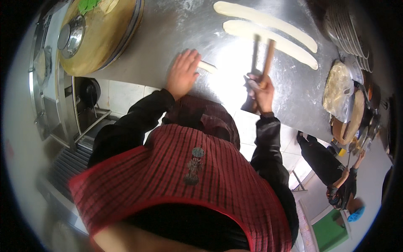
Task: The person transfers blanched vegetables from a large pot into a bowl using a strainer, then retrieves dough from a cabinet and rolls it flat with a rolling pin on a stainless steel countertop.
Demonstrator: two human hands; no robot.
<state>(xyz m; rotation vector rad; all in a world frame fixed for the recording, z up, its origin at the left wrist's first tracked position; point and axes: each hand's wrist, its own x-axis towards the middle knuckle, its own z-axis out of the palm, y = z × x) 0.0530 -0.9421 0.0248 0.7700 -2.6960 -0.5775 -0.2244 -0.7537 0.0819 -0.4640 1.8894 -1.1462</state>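
Observation:
My left hand (184,75) lies palm down on the steel counter, its fingers stretched out. A short roll of pale dough (207,66) sticks out from beside its fingers; whether it continues under the hand is hidden. My right hand (262,93) is closed around a wooden rolling pin (269,58), which points away from me over the counter. A dark, blurred shape runs beside the pin, perhaps its reflection or shadow. Beyond it lie two long flattened dough strips, the nearer one (283,44) and the farther one (267,20), side by side with a narrow gap.
A round wooden board (100,37) with a metal bowl-like object (71,36) stands at the left. Stacked plates (343,28), a plastic bag (337,88) and cookware line the right side. Another person (324,163) stands farther off at the lower right.

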